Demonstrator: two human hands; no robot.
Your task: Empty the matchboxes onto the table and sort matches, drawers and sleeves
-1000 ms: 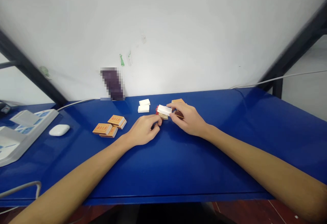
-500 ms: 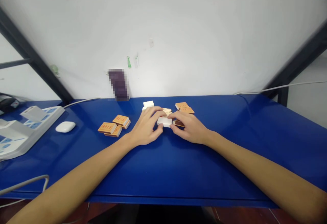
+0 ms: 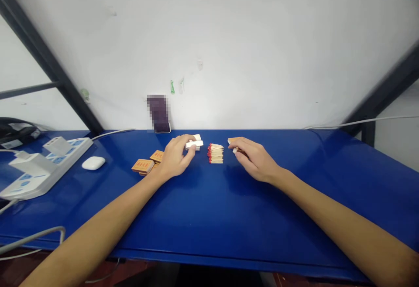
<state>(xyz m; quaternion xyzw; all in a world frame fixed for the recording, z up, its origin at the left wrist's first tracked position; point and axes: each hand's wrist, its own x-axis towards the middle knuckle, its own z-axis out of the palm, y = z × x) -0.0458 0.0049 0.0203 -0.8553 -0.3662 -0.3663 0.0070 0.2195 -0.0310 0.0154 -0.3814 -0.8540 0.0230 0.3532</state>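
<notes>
My left hand (image 3: 178, 156) pinches a small white matchbox tray (image 3: 194, 145) between thumb and fingers. Just behind it lie more white trays (image 3: 197, 137), partly covered by the held one. A neat pile of matches (image 3: 216, 154) with red heads pointing left sits on the blue table between my hands. My right hand (image 3: 255, 159) has its thumb and fingers closed round a matchbox (image 3: 240, 151), of which only a dark side and a pale end show. Beyond those fingers an orange matchbox (image 3: 232, 140) is mostly hidden.
Several orange matchboxes (image 3: 143, 165) are stacked left of my left forearm. Farther left are a white earphone case (image 3: 93, 163) and a power strip (image 3: 70, 149) with plugs and cables. A blurred dark object (image 3: 159, 112) leans on the wall behind the blue table (image 3: 209, 217).
My hands have moved apart. The left carried the white tray left and back, the right drew away to the right. The match pile between them has come into full view.
</notes>
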